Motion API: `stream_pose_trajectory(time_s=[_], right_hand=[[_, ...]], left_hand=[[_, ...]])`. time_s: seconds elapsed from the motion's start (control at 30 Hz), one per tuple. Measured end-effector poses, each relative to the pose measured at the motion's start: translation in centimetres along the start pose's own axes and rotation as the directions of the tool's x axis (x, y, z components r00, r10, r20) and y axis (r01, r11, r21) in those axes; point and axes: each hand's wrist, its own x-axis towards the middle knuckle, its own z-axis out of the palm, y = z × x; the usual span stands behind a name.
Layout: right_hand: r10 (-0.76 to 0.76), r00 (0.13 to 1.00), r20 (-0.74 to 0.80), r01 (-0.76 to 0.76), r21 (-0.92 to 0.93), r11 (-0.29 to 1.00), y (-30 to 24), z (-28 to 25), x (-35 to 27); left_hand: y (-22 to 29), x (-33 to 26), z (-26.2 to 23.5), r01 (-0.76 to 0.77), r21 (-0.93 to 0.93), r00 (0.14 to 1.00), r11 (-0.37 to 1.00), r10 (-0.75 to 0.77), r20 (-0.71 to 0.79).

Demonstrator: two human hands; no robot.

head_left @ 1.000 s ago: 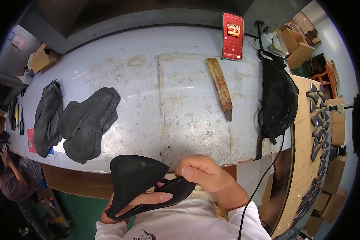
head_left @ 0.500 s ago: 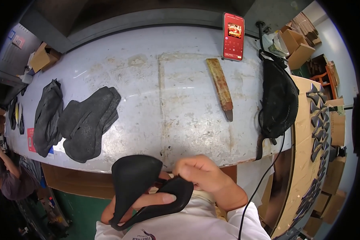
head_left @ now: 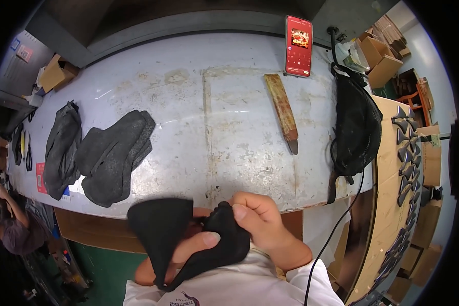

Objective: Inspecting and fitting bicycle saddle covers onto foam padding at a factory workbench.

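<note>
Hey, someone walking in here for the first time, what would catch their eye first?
Probably the phone with its bright red screen, standing at the far side of the worn table, right of centre. Next, the black piece at the near edge, held in the left hand with the right hand pinching its edge. The dark gray pieces lying on the table's left also stand out.

Held piece (head_left: 160,224) before table (head_left: 239,137), stack (head_left: 116,158) left, phone (head_left: 298,48) behind tool (head_left: 281,112)
</note>
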Motion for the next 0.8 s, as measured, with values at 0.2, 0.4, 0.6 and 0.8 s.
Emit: stream_pose_trajectory(time_s=[0.2,0.4,0.6,0.8], right_hand=[[-0.136,0.986,-0.102,0.126,-0.091,0.988,-0.2,0.7,0.0],[-0.122,0.992,-0.024,0.113,-0.243,0.964,0.0,0.2,-0.5],[-0.241,0.947,-0.211,0.216,-0.132,0.967,0.9,1.6,-0.1],[-0.047,0.989,0.144,0.070,-0.157,0.985,0.0,0.0,-0.8]], left_hand=[[-1.0,1.1,0.5,0.058,-0.391,0.998,0.919,-0.044,0.044],[0.5,1.1,1.9,0.002,-0.253,0.986,0.967,-0.044,-0.160],[-0.4,1.9,1.4,-0.009,-0.426,0.993,0.905,-0.042,-0.110],[-0.5,2.0,2.2,-0.264,-0.210,0.911,0.941,0.171,-0.376]])
